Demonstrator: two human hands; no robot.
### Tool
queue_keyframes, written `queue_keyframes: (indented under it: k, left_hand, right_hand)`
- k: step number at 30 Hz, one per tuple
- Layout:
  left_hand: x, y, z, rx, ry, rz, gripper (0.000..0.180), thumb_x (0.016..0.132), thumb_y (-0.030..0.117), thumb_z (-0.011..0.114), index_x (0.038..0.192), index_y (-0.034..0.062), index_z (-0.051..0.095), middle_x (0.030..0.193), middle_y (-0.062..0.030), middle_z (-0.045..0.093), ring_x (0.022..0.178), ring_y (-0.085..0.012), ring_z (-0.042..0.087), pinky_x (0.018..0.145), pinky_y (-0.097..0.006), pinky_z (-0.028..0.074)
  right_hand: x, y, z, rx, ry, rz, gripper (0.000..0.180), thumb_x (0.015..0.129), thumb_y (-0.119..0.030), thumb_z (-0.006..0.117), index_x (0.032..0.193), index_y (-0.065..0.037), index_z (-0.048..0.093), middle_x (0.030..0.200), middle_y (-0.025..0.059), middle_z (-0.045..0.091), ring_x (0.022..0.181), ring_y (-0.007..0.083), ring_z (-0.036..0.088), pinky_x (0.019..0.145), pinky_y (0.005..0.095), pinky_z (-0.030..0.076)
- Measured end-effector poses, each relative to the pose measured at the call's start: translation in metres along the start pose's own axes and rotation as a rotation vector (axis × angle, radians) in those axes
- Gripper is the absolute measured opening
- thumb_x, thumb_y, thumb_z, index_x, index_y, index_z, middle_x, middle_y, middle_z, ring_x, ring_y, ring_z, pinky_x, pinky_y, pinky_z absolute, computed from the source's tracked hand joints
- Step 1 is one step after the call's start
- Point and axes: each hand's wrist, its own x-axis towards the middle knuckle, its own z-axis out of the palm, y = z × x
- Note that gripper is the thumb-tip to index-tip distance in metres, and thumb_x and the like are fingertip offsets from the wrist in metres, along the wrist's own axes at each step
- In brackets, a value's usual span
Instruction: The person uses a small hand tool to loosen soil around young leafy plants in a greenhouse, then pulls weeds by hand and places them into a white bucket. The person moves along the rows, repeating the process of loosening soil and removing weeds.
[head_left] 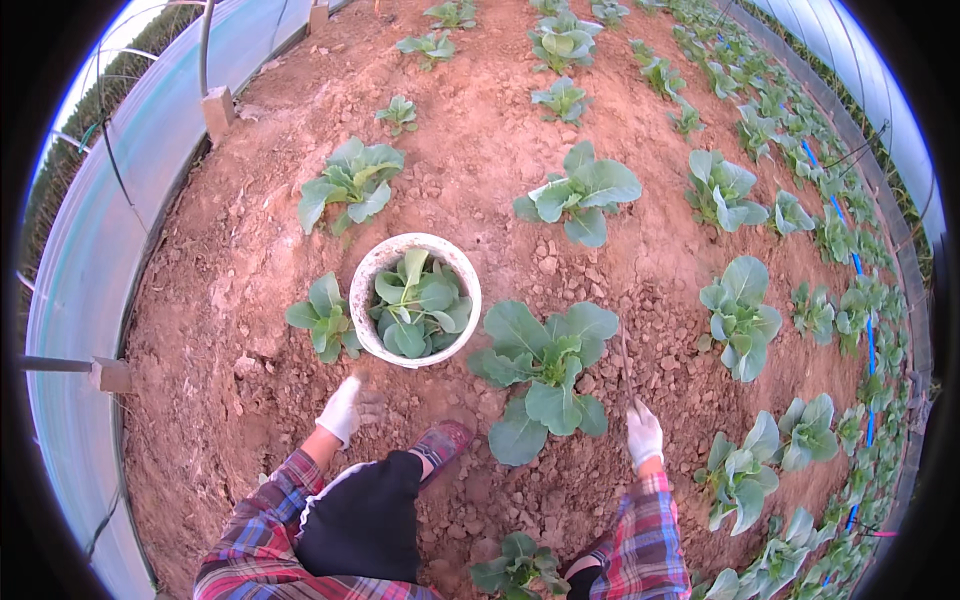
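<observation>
My left hand (345, 411), in a white glove, hovers over the soil just below the bucket. Its fingers reach to the right, apart and holding nothing, though their tips blur into the soil colour. On the other side, my right hand (644, 433), also gloved, is closed round the lower end of a thin brown stick (626, 362) that points away from me. Between the hands grows a broad-leaved cabbage plant (553, 370), its leaves spread open. A round white bucket (368, 336) with a dirt-smeared inner wall contains loose green leaves (415, 305).
A small cabbage plant (325, 318) stands close against the bucket's left side. More cabbage plants (583, 192) grow in rows ahead and to the right. Plastic sheeting (85, 290) borders the bed on the left, and a blue hose (871, 345) runs along the right. My shoe (447, 444) rests near the middle plant.
</observation>
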Motion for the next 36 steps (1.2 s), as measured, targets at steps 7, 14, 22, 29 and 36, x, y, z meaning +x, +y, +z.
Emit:
queue_keyframes:
  k: [7, 14, 22, 29, 36]
  left_hand:
    - [0.038, 0.079, 0.037, 0.599, 0.262, 0.339, 0.053, 0.08, 0.025, 0.06, 0.125, 0.008, 0.038, 0.101, -0.0103, 0.059, 0.084, -0.0238, 0.062, 0.066, -0.038, 0.052]
    - [0.078, 0.226, 0.088, 0.999, 0.51, 0.553, 0.024, 0.072, 0.021, 0.053, 0.08, -0.001, 0.058, 0.06, -0.0138, 0.059, 0.043, -0.0234, 0.058, 0.038, -0.034, 0.047]
    - [0.256, 0.319, 0.203, 0.265, 0.289, 0.292, 0.027, 0.08, 0.025, 0.056, 0.094, 0.0031, 0.056, 0.079, -0.0118, 0.064, 0.076, -0.0274, 0.064, 0.071, -0.038, 0.054]
    - [0.362, 0.348, 0.23, 0.478, 0.297, 0.332, 0.057, 0.085, 0.049, 0.05, 0.118, 0.0017, 0.05, 0.111, -0.0195, 0.06, 0.091, -0.0328, 0.061, 0.08, -0.043, 0.051]
    - [0.214, 0.292, 0.254, 0.895, -0.11, -0.087, 0.048, 0.087, 0.045, 0.052, 0.108, 0.002, 0.06, 0.094, -0.0151, 0.067, 0.074, -0.0238, 0.065, 0.065, -0.039, 0.051]
  right_hand:
    - [-0.016, 0.016, -0.085, -0.23, -0.051, 0.081, 0.042, 0.088, -0.03, 0.051, 0.123, -0.007, 0.054, 0.11, 0.0199, 0.061, 0.102, 0.0353, 0.058, 0.091, 0.0393, 0.045]
    - [0.022, -0.058, -0.12, -0.648, -0.234, 0.105, 0.038, 0.086, -0.029, 0.05, 0.12, -0.014, 0.056, 0.085, 0.0199, 0.065, 0.082, 0.0375, 0.062, 0.076, 0.0474, 0.048]
    - [0.05, -0.11, -0.125, -0.949, -0.427, 0.214, 0.046, 0.085, -0.028, 0.051, 0.129, -0.013, 0.048, 0.076, 0.0168, 0.066, 0.075, 0.034, 0.065, 0.068, 0.0457, 0.05]
    - [0.078, -0.145, -0.112, -0.94, -0.504, 0.219, 0.041, 0.086, -0.03, 0.05, 0.124, -0.012, 0.052, 0.077, 0.0161, 0.066, 0.075, 0.0334, 0.066, 0.069, 0.0449, 0.051]
    - [0.093, -0.148, -0.107, -0.882, -0.5, 0.394, 0.033, 0.086, -0.027, 0.048, 0.111, -0.009, 0.06, 0.096, 0.0169, 0.066, 0.092, 0.0324, 0.064, 0.08, 0.0423, 0.051]
